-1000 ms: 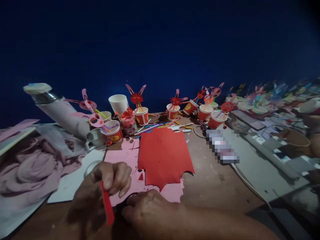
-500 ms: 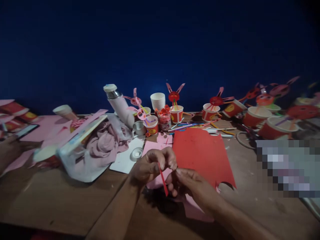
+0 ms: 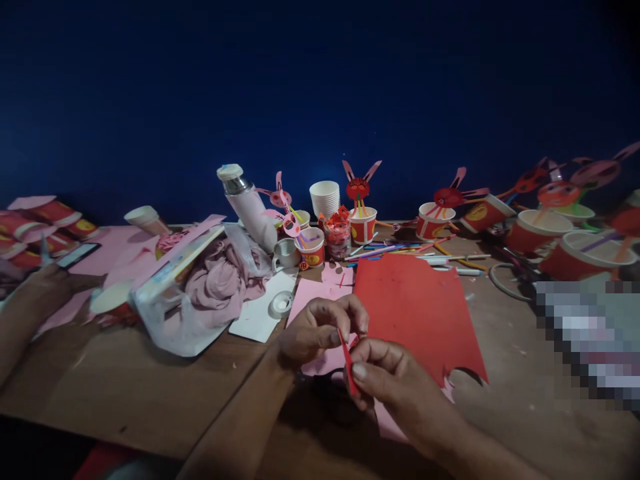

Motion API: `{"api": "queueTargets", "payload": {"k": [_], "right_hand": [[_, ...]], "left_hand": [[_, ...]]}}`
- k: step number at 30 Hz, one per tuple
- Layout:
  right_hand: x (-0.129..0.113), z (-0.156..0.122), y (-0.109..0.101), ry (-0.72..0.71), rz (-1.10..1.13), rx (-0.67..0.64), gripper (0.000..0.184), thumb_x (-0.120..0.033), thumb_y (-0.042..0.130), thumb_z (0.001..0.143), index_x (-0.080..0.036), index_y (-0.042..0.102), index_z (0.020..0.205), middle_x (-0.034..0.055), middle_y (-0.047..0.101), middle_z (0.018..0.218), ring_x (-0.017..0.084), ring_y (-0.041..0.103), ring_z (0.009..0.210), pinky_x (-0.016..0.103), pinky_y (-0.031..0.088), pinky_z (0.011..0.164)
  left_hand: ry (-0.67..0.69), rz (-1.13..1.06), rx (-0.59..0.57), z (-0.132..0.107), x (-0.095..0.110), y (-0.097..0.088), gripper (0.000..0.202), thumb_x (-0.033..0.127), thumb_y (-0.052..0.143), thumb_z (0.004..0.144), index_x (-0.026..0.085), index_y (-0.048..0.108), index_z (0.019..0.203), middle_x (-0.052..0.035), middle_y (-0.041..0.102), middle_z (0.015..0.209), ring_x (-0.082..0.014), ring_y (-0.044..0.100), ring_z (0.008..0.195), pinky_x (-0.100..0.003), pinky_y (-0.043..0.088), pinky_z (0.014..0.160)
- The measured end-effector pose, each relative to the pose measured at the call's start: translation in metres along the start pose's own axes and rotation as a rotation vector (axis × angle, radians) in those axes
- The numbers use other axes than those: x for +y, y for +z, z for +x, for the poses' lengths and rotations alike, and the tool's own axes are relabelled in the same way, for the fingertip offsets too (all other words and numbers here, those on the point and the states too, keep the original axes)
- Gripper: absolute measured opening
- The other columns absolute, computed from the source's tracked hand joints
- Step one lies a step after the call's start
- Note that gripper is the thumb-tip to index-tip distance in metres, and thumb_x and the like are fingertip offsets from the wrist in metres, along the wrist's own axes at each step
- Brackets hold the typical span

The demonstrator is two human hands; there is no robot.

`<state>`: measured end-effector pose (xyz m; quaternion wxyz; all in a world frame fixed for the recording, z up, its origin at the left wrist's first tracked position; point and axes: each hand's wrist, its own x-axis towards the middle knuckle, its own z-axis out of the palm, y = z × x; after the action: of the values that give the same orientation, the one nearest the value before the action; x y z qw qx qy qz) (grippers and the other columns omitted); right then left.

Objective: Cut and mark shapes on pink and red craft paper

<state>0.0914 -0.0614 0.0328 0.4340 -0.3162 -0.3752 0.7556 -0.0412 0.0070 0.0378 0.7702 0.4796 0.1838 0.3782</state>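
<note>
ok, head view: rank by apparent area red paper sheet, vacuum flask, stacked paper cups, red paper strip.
1. Red paper sheet
2. Vacuum flask
3. Stacked paper cups
4. Red paper strip, partly hidden

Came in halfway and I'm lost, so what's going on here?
Someone is handling a narrow red strip above the table: the left hand pinches its upper end, and the right hand has it lower down. Just beyond lies a big red sheet with cut-away edges, partly over pink paper. Behind stand red cups, some with long-eared figures. At far left is another person's hand.
</note>
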Motion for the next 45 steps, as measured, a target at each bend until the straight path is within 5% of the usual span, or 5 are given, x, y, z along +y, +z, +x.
{"api": "queueTargets", "payload": {"k": [7, 12, 26, 38, 45], "right_hand": [[-0.017, 0.001, -0.013, -0.153, -0.359, 0.340, 0.025, -0.037, 0.059, 0.069, -0.016, 0.050, 0.058, -0.0044, 0.046, 0.054, 0.008, 0.038, 0.050, 0.020, 0.031, 0.048], [-0.013, 0.005, -0.027, -0.235, -0.553, 0.422, 0.020, -0.030, 0.051, 0.075, -0.016, 0.051, 0.060, -0.0036, 0.046, 0.054, 0.009, 0.040, 0.051, 0.021, 0.032, 0.049], [-0.005, 0.010, -0.033, -0.205, -0.536, 0.410, 0.017, -0.027, 0.054, 0.074, -0.017, 0.056, 0.062, -0.0022, 0.054, 0.056, 0.010, 0.045, 0.052, 0.022, 0.036, 0.051], [-0.006, 0.017, -0.052, -0.114, -0.372, 0.286, 0.032, -0.038, 0.046, 0.082, -0.017, 0.056, 0.061, -0.0026, 0.053, 0.055, 0.009, 0.046, 0.053, 0.021, 0.036, 0.054], [-0.006, 0.015, -0.047, -0.071, -0.305, 0.268, 0.027, -0.041, 0.060, 0.070, -0.016, 0.057, 0.060, -0.0044, 0.050, 0.051, 0.007, 0.043, 0.048, 0.020, 0.034, 0.049]], "left_hand": [[-0.132, 0.000, 0.168, 0.009, -0.009, -0.002, 0.022, 0.032, 0.073, 0.061, 0.014, 0.067, 0.071, -0.0017, 0.057, 0.062, -0.0099, 0.051, 0.054, -0.021, 0.040, 0.055], [-0.208, 0.008, 0.212, 0.011, -0.015, -0.002, 0.031, 0.032, 0.077, 0.054, 0.010, 0.064, 0.071, -0.0013, 0.059, 0.058, -0.0092, 0.052, 0.049, -0.020, 0.040, 0.050], [-0.238, 0.052, 0.370, 0.015, -0.022, 0.007, 0.025, 0.025, 0.073, 0.056, 0.011, 0.054, 0.067, 0.0025, 0.056, 0.048, -0.0054, 0.048, 0.040, -0.016, 0.036, 0.041], [-0.201, 0.094, 0.432, 0.017, -0.022, 0.003, 0.019, 0.023, 0.069, 0.059, 0.012, 0.053, 0.062, 0.0041, 0.053, 0.046, -0.0046, 0.047, 0.038, -0.015, 0.036, 0.040], [-0.205, 0.103, 0.421, 0.016, -0.022, 0.003, 0.019, 0.023, 0.067, 0.060, 0.013, 0.052, 0.063, 0.0037, 0.055, 0.048, -0.0057, 0.049, 0.038, -0.016, 0.037, 0.039]]}}
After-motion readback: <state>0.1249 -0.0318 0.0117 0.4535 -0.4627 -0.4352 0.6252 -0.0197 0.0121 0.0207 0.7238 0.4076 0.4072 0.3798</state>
